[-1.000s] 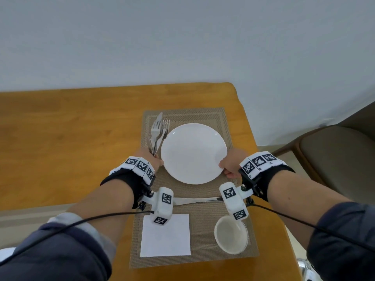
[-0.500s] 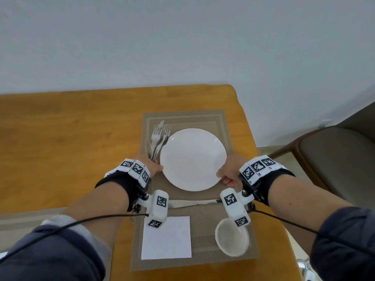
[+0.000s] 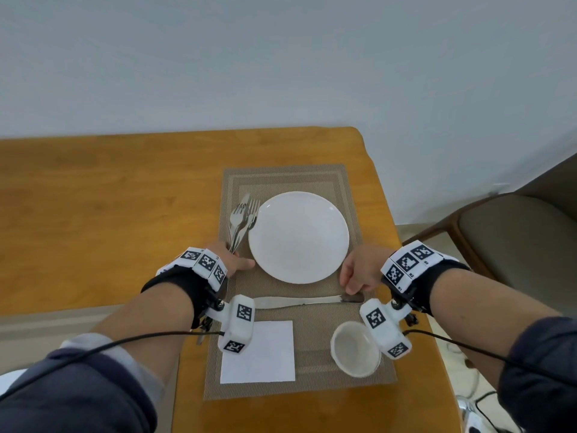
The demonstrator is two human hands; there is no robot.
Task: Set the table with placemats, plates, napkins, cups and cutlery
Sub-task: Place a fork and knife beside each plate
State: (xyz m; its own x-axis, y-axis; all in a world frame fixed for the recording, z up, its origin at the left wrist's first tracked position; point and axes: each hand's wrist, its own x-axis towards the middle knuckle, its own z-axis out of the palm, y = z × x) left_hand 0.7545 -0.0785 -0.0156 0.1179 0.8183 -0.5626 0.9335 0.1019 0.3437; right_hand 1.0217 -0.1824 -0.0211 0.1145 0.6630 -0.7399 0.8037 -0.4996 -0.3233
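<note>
Fingers (image 3: pixel 347 277) of right hand (image 3: pixel 362 270) loosely curled, empty, just beside plate (image 3: pixel 298 237); those of left hand (image 3: pixel 231 261) hidden near forks (image 3: pixel 242 218), hold impossible to tell.

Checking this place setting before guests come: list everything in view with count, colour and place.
Table: one, orange-brown wood, under everything.
Placemat: one, beige, at table's right end.
Plate: one, white, on placemat's far half.
Forks: at least two, silver, left of plate.
Knife: one, silver, crosswise, just nearer than plate.
Napkin: one, white, placemat's near left.
Cup: one, white, placemat's near right.
Chair: one, grey-brown, right of table.
Left hand: one, beside plate, over fork handles.
Right hand: one, by plate's near right edge.
</note>
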